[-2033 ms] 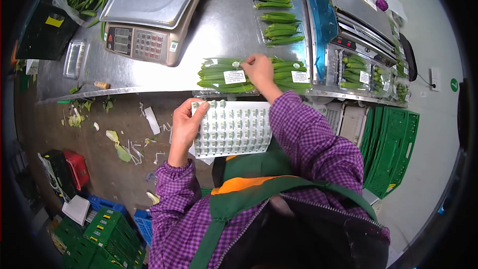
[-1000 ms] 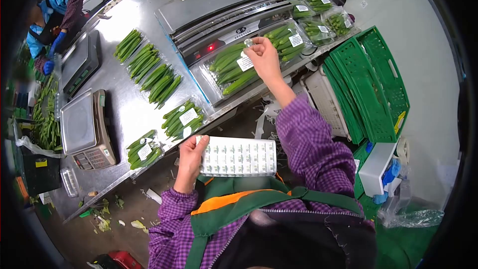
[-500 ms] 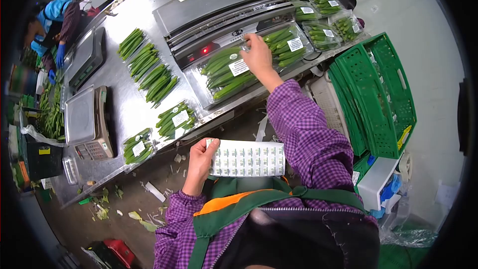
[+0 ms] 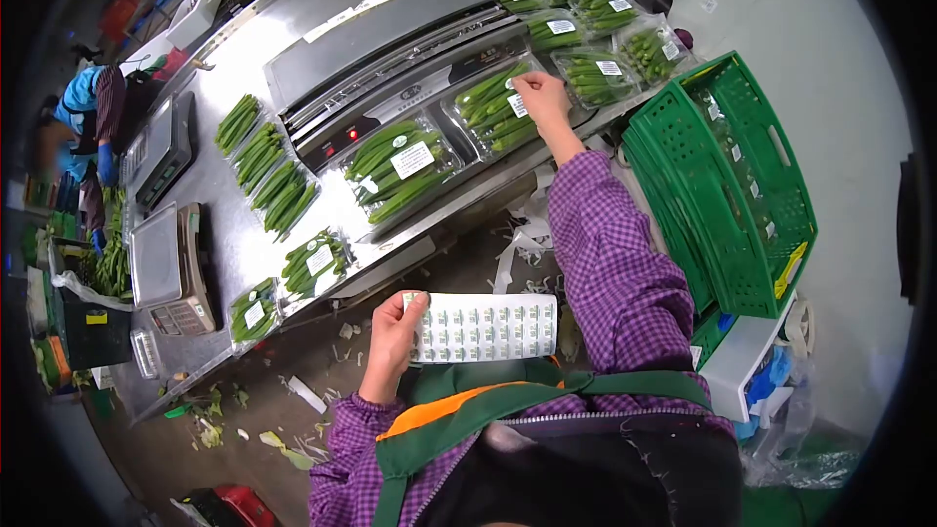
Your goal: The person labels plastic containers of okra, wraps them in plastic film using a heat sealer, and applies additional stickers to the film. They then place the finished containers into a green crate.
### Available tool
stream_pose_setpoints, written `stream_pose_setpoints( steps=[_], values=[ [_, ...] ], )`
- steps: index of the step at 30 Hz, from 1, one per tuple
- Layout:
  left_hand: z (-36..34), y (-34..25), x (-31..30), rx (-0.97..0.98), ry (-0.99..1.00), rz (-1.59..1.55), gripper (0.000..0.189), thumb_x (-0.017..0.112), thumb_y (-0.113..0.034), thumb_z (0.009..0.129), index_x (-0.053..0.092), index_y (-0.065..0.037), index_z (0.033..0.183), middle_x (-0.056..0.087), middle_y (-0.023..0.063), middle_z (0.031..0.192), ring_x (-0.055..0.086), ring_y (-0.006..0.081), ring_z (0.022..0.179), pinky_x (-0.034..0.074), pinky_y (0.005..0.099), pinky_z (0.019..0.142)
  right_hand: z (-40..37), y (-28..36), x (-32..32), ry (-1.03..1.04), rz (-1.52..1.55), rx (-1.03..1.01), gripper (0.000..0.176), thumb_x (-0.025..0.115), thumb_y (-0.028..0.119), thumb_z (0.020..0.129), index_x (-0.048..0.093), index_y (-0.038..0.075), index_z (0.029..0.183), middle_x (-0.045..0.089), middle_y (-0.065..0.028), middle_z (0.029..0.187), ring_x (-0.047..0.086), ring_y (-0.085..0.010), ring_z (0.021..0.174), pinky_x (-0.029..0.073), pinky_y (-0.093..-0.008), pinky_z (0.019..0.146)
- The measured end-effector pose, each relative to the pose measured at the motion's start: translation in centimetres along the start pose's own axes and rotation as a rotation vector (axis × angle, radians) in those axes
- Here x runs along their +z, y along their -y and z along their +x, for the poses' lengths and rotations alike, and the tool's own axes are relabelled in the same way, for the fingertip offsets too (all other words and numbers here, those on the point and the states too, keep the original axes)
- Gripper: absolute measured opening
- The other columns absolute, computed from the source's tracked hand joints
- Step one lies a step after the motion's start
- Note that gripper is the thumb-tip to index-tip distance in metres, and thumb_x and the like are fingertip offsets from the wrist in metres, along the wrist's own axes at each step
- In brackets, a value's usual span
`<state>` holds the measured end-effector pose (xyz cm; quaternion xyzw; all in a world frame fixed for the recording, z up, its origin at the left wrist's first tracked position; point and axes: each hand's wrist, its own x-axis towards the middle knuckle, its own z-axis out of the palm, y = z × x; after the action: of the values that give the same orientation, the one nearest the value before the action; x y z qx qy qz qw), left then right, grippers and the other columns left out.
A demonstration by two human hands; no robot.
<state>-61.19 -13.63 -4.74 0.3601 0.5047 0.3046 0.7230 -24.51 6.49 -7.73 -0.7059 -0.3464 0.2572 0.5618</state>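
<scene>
My left hand (image 4: 392, 344) grips a sheet of small green-and-white stickers (image 4: 485, 326) by its left edge, thumb on top. At the front of the vacuum sealer (image 4: 390, 102), my right hand (image 4: 545, 102) pinches a small round sticker (image 4: 509, 84) against the upper part of a clear pack of okra (image 4: 493, 112). That pack also bears a white label, partly behind my fingers. To its left, another okra pack (image 4: 400, 168) carries a white label and a round sticker. A red light glows on the sealer's panel.
Unlabelled okra packs (image 4: 259, 158) and two labelled packs (image 4: 314, 262) lie on the metal table (image 4: 220, 78). Two scales (image 4: 166, 254) stand at left, with a co-worker in blue gloves (image 4: 105, 166) beyond. Labelled packs (image 4: 597, 76) fill the right end, above green crates (image 4: 732, 185).
My right hand has moved from the left okra pack to the right one, where a round sticker now shows at the fingertips. My left hand still holds the sheet. The view has shifted slightly.
</scene>
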Motion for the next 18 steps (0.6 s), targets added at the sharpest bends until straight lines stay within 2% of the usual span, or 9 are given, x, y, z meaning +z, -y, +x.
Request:
stream_pose_setpoints(
  steps=[3, 4, 6, 9, 11, 13, 15, 16, 18],
  values=[
    [-0.3, -0.3, 2.1, 0.029, -0.012, 0.052, 0.018, 0.060, -0.017, 0.089, 0.063, 0.000, 0.092, 0.061, -0.0019, 0.078, 0.053, 0.0036, 0.068, 0.043, 0.0198, 0.062, 0.2, 0.9, -0.2, 0.029, -0.462, -0.082, 0.020, 0.071, 0.020, 0.071, 0.067, 0.004, 0.082, 0.066, -0.0120, 0.076, 0.064, -0.0268, 0.071, 0.049, -0.0363, 0.066],
    [-0.3, -0.4, 2.8, 0.053, -0.010, 0.064, 0.018, 0.059, -0.017, 0.090, 0.062, 0.000, 0.093, 0.061, -0.0022, 0.080, 0.053, 0.0036, 0.071, 0.043, 0.0200, 0.064, 1.1, 1.0, -0.5, 0.048, -0.461, -0.079, 0.020, 0.071, 0.020, 0.071, 0.067, 0.004, 0.082, 0.066, -0.0120, 0.076, 0.064, -0.0268, 0.071, 0.049, -0.0363, 0.066],
    [-0.1, -0.7, 4.5, 0.114, 0.036, 0.115, 0.020, 0.053, -0.016, 0.092, 0.061, 0.001, 0.097, 0.061, -0.0028, 0.087, 0.051, 0.0033, 0.078, 0.042, 0.0202, 0.071, 1.2, -0.7, -1.2, -0.074, -0.433, -0.287, 0.023, 0.071, 0.022, 0.071, 0.067, 0.004, 0.086, 0.067, -0.0114, 0.077, 0.064, -0.0275, 0.071, 0.049, -0.0360, 0.065],
    [0.3, -1.8, 6.5, 0.121, 0.045, 0.060, 0.022, 0.051, -0.017, 0.093, 0.061, 0.001, 0.097, 0.061, -0.0030, 0.086, 0.051, 0.0033, 0.077, 0.041, 0.0201, 0.070, -2.8, 3.2, -3.8, 0.185, -0.353, -0.293, 0.025, 0.068, 0.020, 0.076, 0.065, 0.003, 0.094, 0.068, -0.0103, 0.081, 0.065, -0.0223, 0.072, 0.050, -0.0326, 0.066],
    [1.1, -1.8, 7.7, 0.130, 0.056, 0.037, 0.022, 0.051, -0.018, 0.093, 0.061, 0.001, 0.097, 0.061, -0.0031, 0.086, 0.051, 0.0033, 0.076, 0.041, 0.0199, 0.070, -7.6, 6.2, -5.8, 0.597, -0.197, -0.259, 0.027, 0.067, 0.021, 0.078, 0.065, 0.003, 0.099, 0.068, -0.0094, 0.083, 0.064, -0.0171, 0.071, 0.049, -0.0297, 0.066],
    [2.0, -2.0, 8.7, 0.168, 0.118, 0.068, 0.023, 0.050, -0.019, 0.094, 0.061, 0.001, 0.100, 0.063, -0.0001, 0.090, 0.055, 0.0045, 0.078, 0.044, 0.0198, 0.071, -12.9, 8.5, -7.7, 0.869, -0.097, -0.201, 0.028, 0.066, 0.022, 0.080, 0.064, 0.002, 0.100, 0.067, -0.0093, 0.084, 0.062, -0.0157, 0.071, 0.048, -0.0281, 0.065],
    [2.5, -2.7, 10.7, 0.178, 0.147, 0.089, 0.025, 0.049, -0.021, 0.095, 0.061, 0.001, 0.099, 0.061, -0.0019, 0.086, 0.052, 0.0035, 0.077, 0.042, 0.0197, 0.069, -15.9, 8.4, -9.1, 0.870, -0.161, -0.505, 0.028, 0.069, 0.019, 0.075, 0.063, 0.002, 0.097, 0.062, -0.0121, 0.084, 0.062, -0.0240, 0.071, 0.049, -0.0336, 0.064],
    [2.8, -3.0, 11.7, 0.188, 0.169, 0.109, 0.027, 0.047, -0.022, 0.096, 0.061, 0.001, 0.097, 0.059, -0.0037, 0.083, 0.048, 0.0026, 0.076, 0.040, 0.0197, 0.068, -16.8, 8.3, -9.8, 0.831, -0.192, -0.546, 0.026, 0.068, 0.017, 0.074, 0.064, 0.003, 0.096, 0.061, -0.0116, 0.085, 0.061, -0.0272, 0.074, 0.048, -0.0357, 0.066],
    [3.6, -3.1, 13.5, 0.193, 0.197, 0.137, 0.030, 0.046, -0.024, 0.096, 0.061, 0.001, 0.097, 0.058, -0.0043, 0.081, 0.046, 0.0023, 0.075, 0.039, 0.0194, 0.067, -17.5, 7.7, -11.1, 0.733, -0.241, -0.608, 0.021, 0.067, 0.012, 0.076, 0.064, 0.003, 0.095, 0.060, -0.0090, 0.084, 0.059, -0.0248, 0.072, 0.048, -0.0331, 0.064]
  ],
)
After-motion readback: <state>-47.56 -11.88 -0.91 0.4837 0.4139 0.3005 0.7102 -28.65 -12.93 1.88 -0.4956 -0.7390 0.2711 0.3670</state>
